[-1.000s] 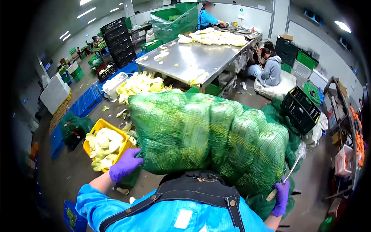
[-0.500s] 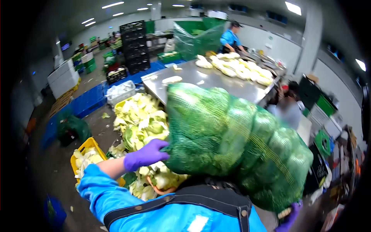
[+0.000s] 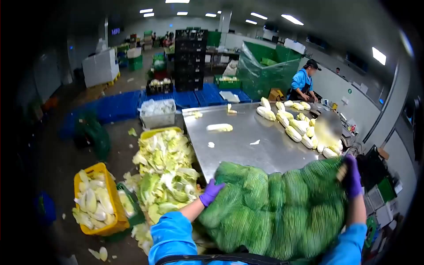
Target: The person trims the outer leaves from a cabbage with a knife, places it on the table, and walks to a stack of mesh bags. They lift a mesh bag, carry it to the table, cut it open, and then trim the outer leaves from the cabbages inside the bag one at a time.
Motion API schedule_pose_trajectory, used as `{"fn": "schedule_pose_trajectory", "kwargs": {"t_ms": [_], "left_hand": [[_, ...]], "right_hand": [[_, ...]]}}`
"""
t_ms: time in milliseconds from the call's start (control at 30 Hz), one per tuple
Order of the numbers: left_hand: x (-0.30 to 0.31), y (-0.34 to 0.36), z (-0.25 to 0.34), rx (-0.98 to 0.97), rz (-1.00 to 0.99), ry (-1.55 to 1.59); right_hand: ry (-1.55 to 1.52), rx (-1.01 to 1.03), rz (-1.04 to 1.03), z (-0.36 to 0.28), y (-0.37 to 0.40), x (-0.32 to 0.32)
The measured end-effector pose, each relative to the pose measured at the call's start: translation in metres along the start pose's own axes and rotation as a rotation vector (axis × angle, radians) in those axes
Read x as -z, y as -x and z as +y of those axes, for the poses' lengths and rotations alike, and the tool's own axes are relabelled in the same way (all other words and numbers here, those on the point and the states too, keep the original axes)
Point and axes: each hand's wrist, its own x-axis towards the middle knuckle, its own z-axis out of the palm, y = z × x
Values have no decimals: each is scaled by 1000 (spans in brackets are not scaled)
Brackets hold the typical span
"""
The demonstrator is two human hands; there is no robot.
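A large green mesh sack of cabbages (image 3: 282, 212) spans the space before my body, its upper edge by the near side of the steel table (image 3: 251, 152). My left hand (image 3: 212, 193), in a purple glove, grips the sack's upper left side. At its far right end, my right hand (image 3: 352, 176), gloved alike, is closed on the gathered mesh. Fingertips of both hands are partly hidden against the sack. Trimmed napa cabbages (image 3: 293, 126) lie across the table's right side, with a single pale one (image 3: 219, 127) nearer the left.
A heap of cabbage leaves (image 3: 165, 172) rises left of the table. Beyond it stands a yellow crate (image 3: 115, 216) of cabbage pieces. A co-worker in blue (image 3: 301, 81) is at the table's far right. Black stacked crates (image 3: 189, 59) and a white bin (image 3: 157, 119) are behind.
The sack has swung from a steep slant to nearly level and dropped lower, closer to my body. My right hand has risen with its right end. My view has turned right.
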Motion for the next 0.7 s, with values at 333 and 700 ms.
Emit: {"fn": "schedule_pose_trajectory", "kwargs": {"t_ms": [333,700], "left_hand": [[-74,-2,46,39,531,45],[-151,-55,49,16,1135,-305]], "right_hand": [[238,-15,204,106,-362,166],[409,-104,-160,170,-587,95]]}}
